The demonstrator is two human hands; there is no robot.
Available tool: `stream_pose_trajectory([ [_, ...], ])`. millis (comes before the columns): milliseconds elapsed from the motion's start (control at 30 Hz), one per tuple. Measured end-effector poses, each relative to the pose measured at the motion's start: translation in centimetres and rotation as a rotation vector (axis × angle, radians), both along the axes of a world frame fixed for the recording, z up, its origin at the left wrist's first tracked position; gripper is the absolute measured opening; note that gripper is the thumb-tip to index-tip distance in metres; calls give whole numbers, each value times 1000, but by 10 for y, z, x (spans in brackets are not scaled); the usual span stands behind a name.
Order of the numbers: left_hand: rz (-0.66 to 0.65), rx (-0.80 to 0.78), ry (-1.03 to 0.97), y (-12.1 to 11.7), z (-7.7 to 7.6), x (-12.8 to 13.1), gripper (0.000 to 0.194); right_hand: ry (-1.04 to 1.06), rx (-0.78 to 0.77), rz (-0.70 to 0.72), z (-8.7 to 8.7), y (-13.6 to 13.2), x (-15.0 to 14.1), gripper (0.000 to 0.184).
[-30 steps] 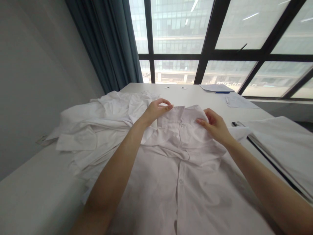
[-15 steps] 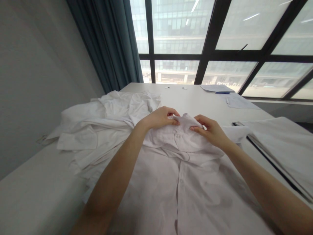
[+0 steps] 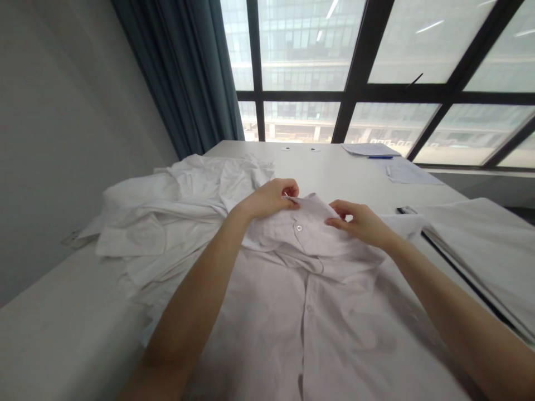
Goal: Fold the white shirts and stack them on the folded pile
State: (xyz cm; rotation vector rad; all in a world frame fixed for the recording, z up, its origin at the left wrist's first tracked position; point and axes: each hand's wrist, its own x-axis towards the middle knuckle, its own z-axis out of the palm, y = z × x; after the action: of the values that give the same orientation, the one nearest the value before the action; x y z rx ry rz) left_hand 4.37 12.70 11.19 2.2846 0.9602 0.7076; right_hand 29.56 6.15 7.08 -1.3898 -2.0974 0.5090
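A white button-up shirt (image 3: 305, 328) lies face up on the white table (image 3: 317, 167), its collar (image 3: 311, 214) bunched up in front of me. My left hand (image 3: 271, 199) pinches the collar's left edge between fingers and thumb. My right hand (image 3: 359, 220) rests at the collar's right side, its fingertips against the fabric and not visibly gripping it. A small top button (image 3: 298, 228) shows between my hands. The shirt's lower part runs out of the bottom of the view.
A heap of white cloth (image 3: 167, 209) lies left of the shirt, next to the grey wall. Another white garment (image 3: 480, 250) lies on a dark-edged surface at right. Papers (image 3: 409, 174) and a blue pen (image 3: 380, 157) lie at the table's far right, before tall windows.
The collar has dropped from raised and spread to low and bunched, and the top button shows more plainly. My hands came closer together and lower, and my right fingers have loosened.
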Motion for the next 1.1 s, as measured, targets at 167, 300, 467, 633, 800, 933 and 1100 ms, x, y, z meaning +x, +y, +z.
stream_pose_trajectory([
  [167,107,24,9,9,-4,-11,14,-153,-50,-54,-11,14,26,31],
  [300,187,34,42,16,-8,-16,14,-305,19,-153,-11,20,45,28],
  [467,355,47,40,27,-18,-24,15,-358,130,-306,-7,24,69,23],
  [633,405,23,33,39,-30,-34,16,-271,171,-317,0,24,83,21],
  [800,466,10,-9,42,-35,-38,16,-143,-89,-58,15,11,83,31],
  [933,450,74,-21,41,-31,-37,20,-168,-362,55,18,5,75,47],
  [1100,459,122,1,37,-24,-34,21,-99,-329,-51,2,10,64,43],
])
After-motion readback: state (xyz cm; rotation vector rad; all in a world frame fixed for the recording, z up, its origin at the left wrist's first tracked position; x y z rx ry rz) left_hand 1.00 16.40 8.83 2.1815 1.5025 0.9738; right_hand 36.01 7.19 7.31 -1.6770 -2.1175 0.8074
